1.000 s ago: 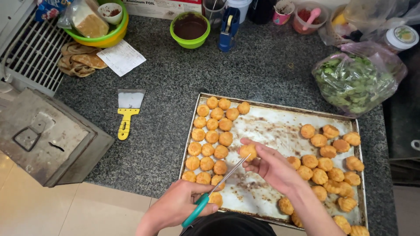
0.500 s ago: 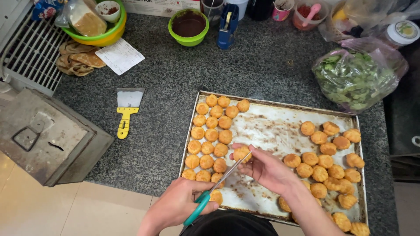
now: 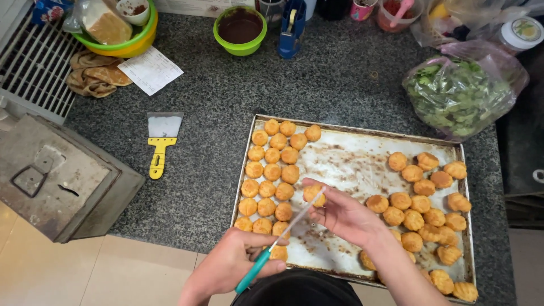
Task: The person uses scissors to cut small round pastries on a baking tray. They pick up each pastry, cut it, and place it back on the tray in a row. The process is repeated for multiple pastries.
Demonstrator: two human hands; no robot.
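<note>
right hand (image 3: 345,215) pinches one pastry (image 3: 313,194) over baking tray (image 3: 351,148). left hand (image 3: 241,262) closed round teal-handled knife (image 3: 277,241), tip at pastry, possibly slitting. keep blade shallow, fingers clear.

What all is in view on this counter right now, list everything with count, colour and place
baking tray: one, metal, stained, counter centre-right
pastries: dozens, golden, grouped at the tray's left and right ends
scraper: one, yellow handle, left of tray
bag of greens: one, clear plastic, upper right
green bowl: one, dark sauce inside, top centre
paper slip: one, white, upper left
folded cloth: one, tan, upper left
metal box: one, grey, far left
left hand: holds a thin teal-handled tool
right hand: holds one pastry against the tool's tip
</note>
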